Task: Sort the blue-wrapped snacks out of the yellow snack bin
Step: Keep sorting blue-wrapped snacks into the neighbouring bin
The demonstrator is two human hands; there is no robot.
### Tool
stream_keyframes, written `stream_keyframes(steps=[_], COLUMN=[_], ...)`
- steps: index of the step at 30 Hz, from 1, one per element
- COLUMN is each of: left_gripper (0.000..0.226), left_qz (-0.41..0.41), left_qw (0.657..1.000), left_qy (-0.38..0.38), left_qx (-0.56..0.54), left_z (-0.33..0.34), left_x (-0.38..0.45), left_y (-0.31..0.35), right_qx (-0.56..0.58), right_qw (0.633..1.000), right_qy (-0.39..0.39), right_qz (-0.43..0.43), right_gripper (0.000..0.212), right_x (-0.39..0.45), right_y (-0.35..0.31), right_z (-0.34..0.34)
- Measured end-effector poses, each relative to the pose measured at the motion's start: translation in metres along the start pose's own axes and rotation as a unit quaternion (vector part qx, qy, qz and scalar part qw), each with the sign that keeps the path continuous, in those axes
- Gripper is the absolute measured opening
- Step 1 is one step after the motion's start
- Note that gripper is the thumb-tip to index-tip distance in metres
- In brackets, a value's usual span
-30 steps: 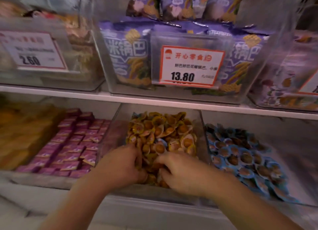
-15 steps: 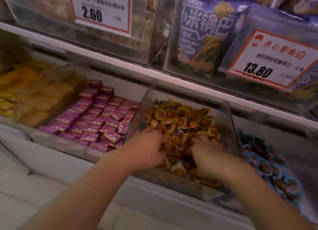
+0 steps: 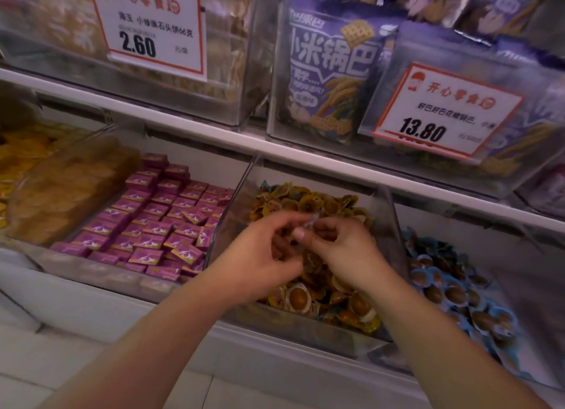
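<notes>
Pinching one small pale-wrapped snack together, left hand and right hand hover above the yellow snack bin.
White shop shelf; blue-wrapped snacks fill the bin rightward, pink boxes leftward.

Reaching forward with both bare arms, left hand and right hand close together with fingers curled, fingertips nearly touching and pinching something small and pale between them, too blurry to tell what.
</notes>
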State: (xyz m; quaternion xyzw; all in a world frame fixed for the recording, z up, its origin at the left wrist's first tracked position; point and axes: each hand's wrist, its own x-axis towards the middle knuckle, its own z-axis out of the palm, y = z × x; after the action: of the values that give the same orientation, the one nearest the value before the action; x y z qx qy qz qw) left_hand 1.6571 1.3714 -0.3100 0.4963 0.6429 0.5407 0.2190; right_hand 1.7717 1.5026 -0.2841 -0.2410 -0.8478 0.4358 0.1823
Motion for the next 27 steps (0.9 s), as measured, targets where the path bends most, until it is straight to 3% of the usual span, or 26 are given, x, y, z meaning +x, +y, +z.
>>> stream_keyframes(steps=[2, 4, 6, 8, 10, 12, 17, 19, 22, 25, 27], left_gripper=[0.043, 0.031, 0.025, 0.020, 0.015, 0.012, 0.017, 0.016, 0.010, 0.016, 0.017], left_qz=[0.013, -0.008, -0.053, -0.083, -0.084, -0.083, -0.091, -0.094, -0.101, -0.089, -0.081], left_qw=[0.998, 0.996, 0.996, 0.994, 0.994, 0.995, 0.991, 0.990, 0.989, 0.987, 0.988], left_qy=[0.021, 0.047, 0.055, 0.060, 0.050, 0.027, 0.009, 0.009, 0.018, 0.028, 0.029], left_qx=[0.054, 0.073, 0.051, 0.041, 0.052, 0.055, 0.102, 0.109, 0.108, 0.130, 0.130], left_z=[0.002, -0.001, -0.005, -0.008, -0.008, -0.006, -0.003, -0.004, -0.003, 0.001, 0.003], left_x=[-0.001, -0.002, -0.003, -0.003, -0.003, -0.003, -0.008, -0.008, -0.008, -0.005, -0.003], left_y=[-0.003, -0.005, -0.005, -0.003, 0.000, 0.003, 0.007, 0.009, 0.011, 0.011, 0.010], right_qx=[-0.034, -0.094, -0.136, -0.225, -0.330, -0.387, -0.450, -0.453, -0.377, -0.213, -0.129], right_qw=[0.999, 0.992, 0.973, 0.927, 0.876, 0.850, 0.821, 0.813, 0.836, 0.883, 0.888], right_qy=[-0.037, -0.089, -0.170, -0.276, -0.338, -0.345, -0.338, -0.353, -0.369, -0.396, -0.412], right_qz=[-0.005, 0.007, 0.080, 0.115, 0.094, 0.096, 0.093, 0.093, 0.150, 0.135, 0.158], right_gripper=[0.019, 0.049, 0.064, 0.060, 0.057, 0.058, 0.056, 0.061, 0.067, 0.031, 0.031], right_x=[-0.002, -0.003, -0.008, -0.019, -0.029, -0.034, -0.035, -0.034, -0.031, -0.031, -0.030], right_y=[-0.006, -0.011, -0.017, -0.015, -0.012, -0.010, -0.008, -0.006, -0.010, -0.015, -0.013], right_z=[0.002, -0.004, -0.022, -0.035, -0.032, -0.017, 0.001, 0.000, -0.007, -0.009, -0.005])
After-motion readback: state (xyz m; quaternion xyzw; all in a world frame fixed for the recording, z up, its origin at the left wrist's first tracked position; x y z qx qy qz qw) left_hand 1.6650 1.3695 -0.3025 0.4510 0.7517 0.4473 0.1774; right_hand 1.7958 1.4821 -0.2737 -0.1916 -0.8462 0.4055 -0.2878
